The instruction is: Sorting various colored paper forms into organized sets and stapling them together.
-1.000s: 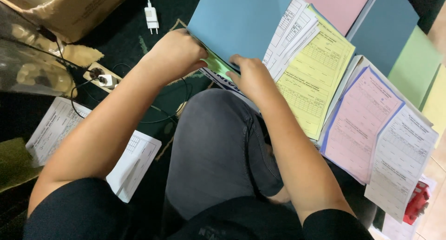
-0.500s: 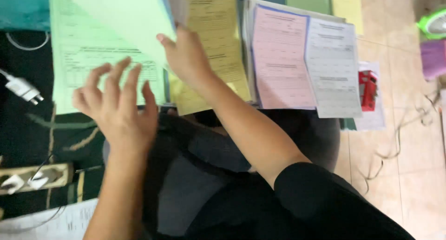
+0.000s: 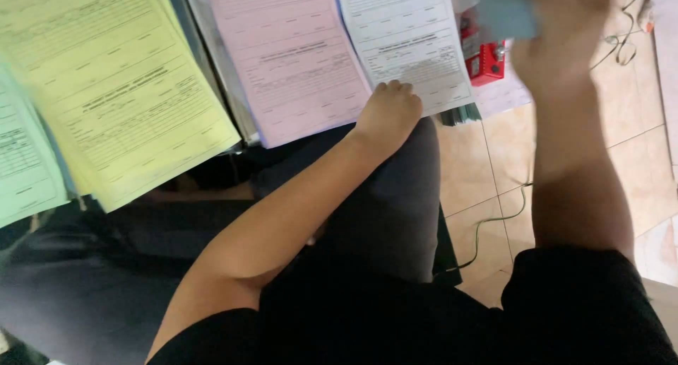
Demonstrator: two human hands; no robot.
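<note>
- Left hand (image 3: pixel 387 114): fingers curled, pressed on the lower edge of the white form (image 3: pixel 402 36); whether it pinches the sheet cannot be told.
- Right hand (image 3: pixel 558 47): raised and blurred, closed on a teal sheet (image 3: pixel 498 8) at the top edge of view.
- White form lies on the floor (image 3: pixel 494 167) just beside the pink form (image 3: pixel 286 54); yellow form (image 3: pixel 106 82) and green form (image 3: pixel 21 160) lie further left.
- A red object (image 3: pixel 484 57) sits just beyond the white form, partly covered.
- Judgement: keep the left hand flat on the white form so the stack stays aligned; hold the teal sheet by one edge, clear of the other forms; avoid the cable (image 3: pixel 494 231) on the tiles.
</note>
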